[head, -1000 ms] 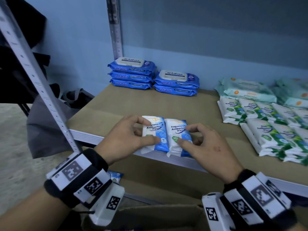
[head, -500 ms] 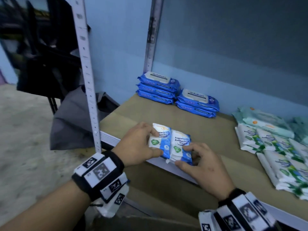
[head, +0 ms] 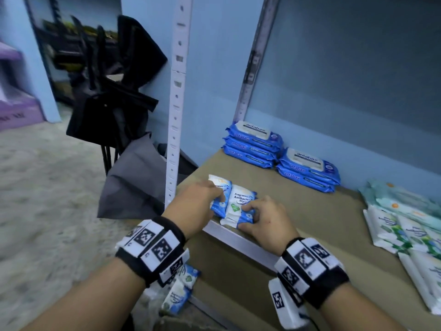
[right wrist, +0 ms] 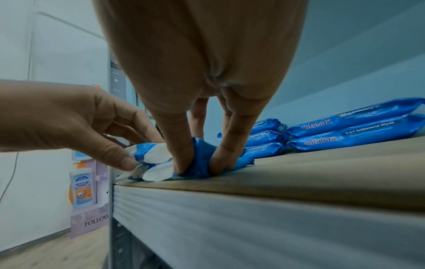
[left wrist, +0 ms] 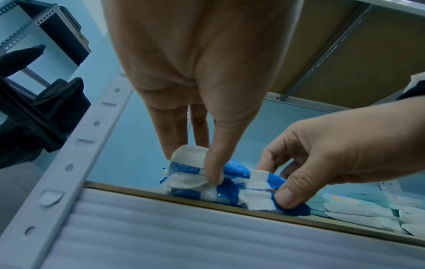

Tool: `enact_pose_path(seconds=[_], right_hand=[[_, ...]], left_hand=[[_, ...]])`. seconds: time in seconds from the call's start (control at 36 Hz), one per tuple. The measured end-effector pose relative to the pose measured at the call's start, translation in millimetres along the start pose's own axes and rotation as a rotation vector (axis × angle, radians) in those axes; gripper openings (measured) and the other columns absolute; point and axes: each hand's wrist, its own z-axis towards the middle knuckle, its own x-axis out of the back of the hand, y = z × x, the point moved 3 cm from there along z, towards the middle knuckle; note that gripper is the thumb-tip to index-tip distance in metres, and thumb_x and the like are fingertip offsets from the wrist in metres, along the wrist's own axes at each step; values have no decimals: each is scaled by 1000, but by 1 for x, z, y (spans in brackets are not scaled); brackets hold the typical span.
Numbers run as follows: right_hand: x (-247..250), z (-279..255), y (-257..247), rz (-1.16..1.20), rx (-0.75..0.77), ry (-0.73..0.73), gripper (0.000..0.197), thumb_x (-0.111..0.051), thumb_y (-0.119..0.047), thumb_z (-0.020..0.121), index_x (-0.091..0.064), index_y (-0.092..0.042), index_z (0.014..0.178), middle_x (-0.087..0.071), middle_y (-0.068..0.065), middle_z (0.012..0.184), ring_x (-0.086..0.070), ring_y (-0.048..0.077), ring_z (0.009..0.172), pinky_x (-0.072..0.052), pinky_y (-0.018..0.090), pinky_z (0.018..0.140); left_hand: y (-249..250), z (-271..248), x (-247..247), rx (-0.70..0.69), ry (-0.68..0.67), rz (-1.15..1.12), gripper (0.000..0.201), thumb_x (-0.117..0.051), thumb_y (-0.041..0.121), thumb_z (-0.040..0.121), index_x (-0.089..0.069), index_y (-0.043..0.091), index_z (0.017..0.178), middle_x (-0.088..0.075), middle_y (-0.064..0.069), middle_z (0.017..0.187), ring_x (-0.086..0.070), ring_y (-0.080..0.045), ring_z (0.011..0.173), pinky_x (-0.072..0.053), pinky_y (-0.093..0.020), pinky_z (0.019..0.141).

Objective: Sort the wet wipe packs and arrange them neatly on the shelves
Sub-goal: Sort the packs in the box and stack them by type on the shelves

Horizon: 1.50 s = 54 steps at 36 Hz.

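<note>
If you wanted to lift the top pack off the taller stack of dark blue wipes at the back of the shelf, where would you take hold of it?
Probably by its two long edges, from above and the front. The top pack lies flat on the taller stack, its lid facing up; the wall is close behind and the shorter stack sits close on its right.

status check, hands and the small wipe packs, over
Left hand pinching left small pack. Right hand pinching right small pack. Both packs side by side at shelf front edge. Nothing in the way.
</note>
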Motion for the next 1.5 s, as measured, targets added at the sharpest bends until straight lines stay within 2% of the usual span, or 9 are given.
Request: enact_pose_path(seconds=[0.14,0.33,0.47,0.69,0.83,1.11,1.31,1.39,1.5], right_hand=[[2,21,-1,-10,-39,-40,36,-86,-32,72,-70,-26,104,-54,-3,111,-50,10,91,-33,18,77],[5,54,-1,-28,-107,-67,42,-88,-25,67,-74,-22,106,-59,1,113,-55,12,84,-41,18,75],[6,84,0,-36,-189,-103,38,-89,-25,66,-75,-23,101,-63,0,114,-57,11,75,-44,18,73],[8,120,5,-73,-157,-91,36,-89,-24,68,-75,-20,101,-67,0,112,-59,16,90,-46,22,78],[15,135,5,-114,-114,-72,34,-87,-21,70,-77,-14,102,-72,3,107,-65,18,91,-48,24,71],[3,183,17,-117,-135,19,22,-80,-12,75,-75,-4,96,-73,10,99,-69,24,87,-60,37,80],[1,189,21,-139,-138,23,24,-82,-16,72,-75,-8,93,-73,6,95,-67,20,83,-58,31,79],[6,177,21,-183,-116,-18,34,-81,-17,74,-74,-7,106,-72,13,107,-68,23,98,-57,29,84],[15,156,18,-198,-81,-70,49,-83,-24,73,-68,-14,118,-68,7,118,-65,21,104,-53,27,82]], left_hand=[[-5,13,2,43,21,60,28,-68,18,85,-64,29,110,-59,8,112,-54,-16,105,-42,-29,87],[-3,48,-7,58,-32,149,26,-60,5,81,-55,22,100,-54,1,103,-56,-23,95,-41,-31,73],[2,76,-10,58,-120,213,32,-52,-2,85,-54,12,114,-54,-10,116,-56,-33,102,-48,-41,85],[-5,119,-11,144,-142,252,29,-55,-1,85,-59,7,112,-59,-14,119,-59,-33,105,-49,-40,90],[-6,147,-9,192,-211,254,34,-57,5,89,-56,8,124,-54,-14,131,-53,-32,119,-45,-41,101],[-23,175,-24,129,-111,332,36,-62,4,83,-58,10,118,-59,-14,123,-54,-33,115,-44,-40,90],[-28,187,-25,126,-123,370,30,-55,3,89,-64,12,117,-62,-13,121,-55,-32,115,-46,-37,86],[-28,188,-24,128,-136,379,32,-55,5,91,-62,14,121,-60,-12,125,-53,-30,118,-44,-36,87],[-25,183,-20,120,-231,422,41,-58,7,91,-59,17,130,-57,-14,129,-53,-31,120,-44,-35,87]])
